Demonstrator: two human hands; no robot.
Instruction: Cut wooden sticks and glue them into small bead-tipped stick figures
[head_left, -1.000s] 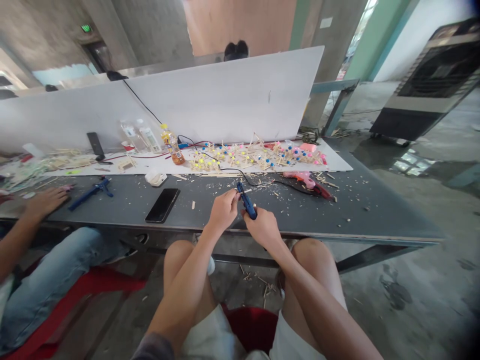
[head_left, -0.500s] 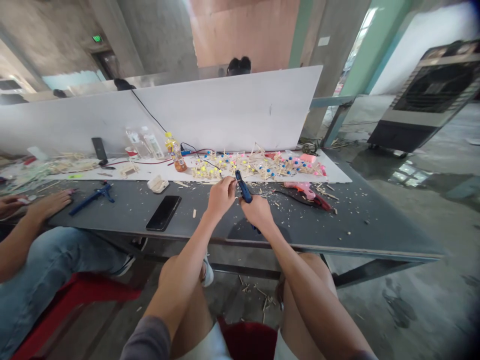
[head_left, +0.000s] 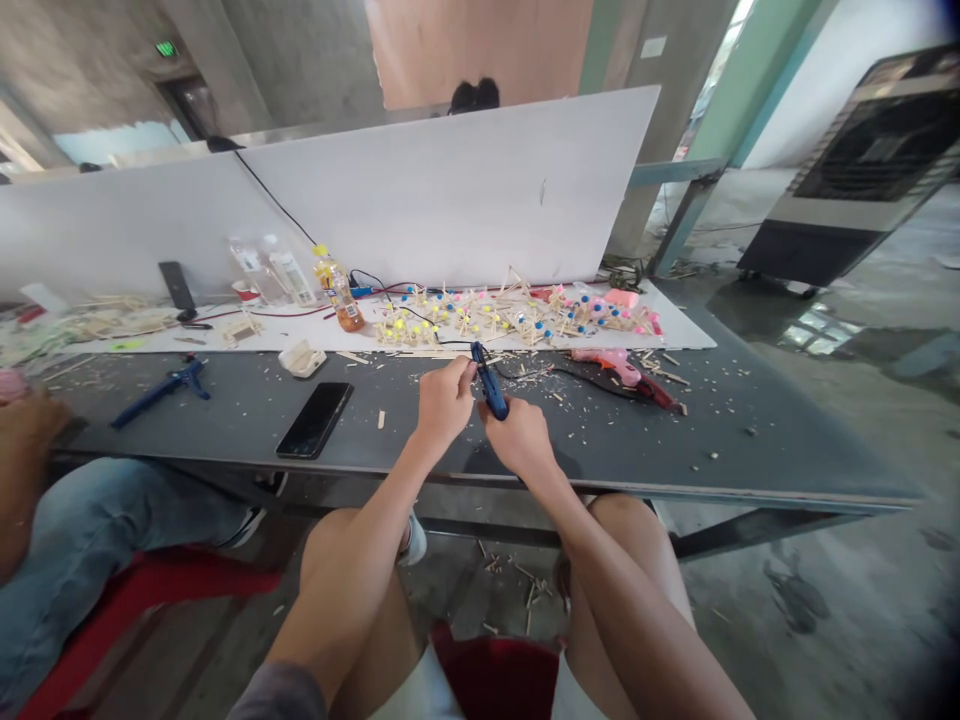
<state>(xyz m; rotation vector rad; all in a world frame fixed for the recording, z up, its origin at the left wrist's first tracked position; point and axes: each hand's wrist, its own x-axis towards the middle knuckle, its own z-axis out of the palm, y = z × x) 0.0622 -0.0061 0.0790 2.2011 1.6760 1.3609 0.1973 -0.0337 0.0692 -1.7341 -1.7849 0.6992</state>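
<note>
Over the front of the dark table, my right hand (head_left: 517, 435) grips a dark blue hand tool (head_left: 491, 390) whose narrow head points up and away from me. Its exact kind is hard to make out. Close beside the tool's head, my left hand (head_left: 444, 402) is closed, thumb and fingertips pinched together. Whatever sits in that pinch is too small to name. Beyond both hands lies a heap of short wooden sticks (head_left: 465, 318) joined with yellow, blue and pink balls.
Left of my hands lie a black phone (head_left: 315, 420), a small white case (head_left: 301, 359) and another blue tool (head_left: 161, 392). A pink glue gun (head_left: 611, 362) lies right. Bottles (head_left: 341, 290) stand before a white partition (head_left: 450, 190). A co-worker's hand (head_left: 30, 425) is far left.
My view has shifted slightly, so the table things sit a little differently. Both hands stay together at the blue tool. The co-worker's hand has drawn back left.
</note>
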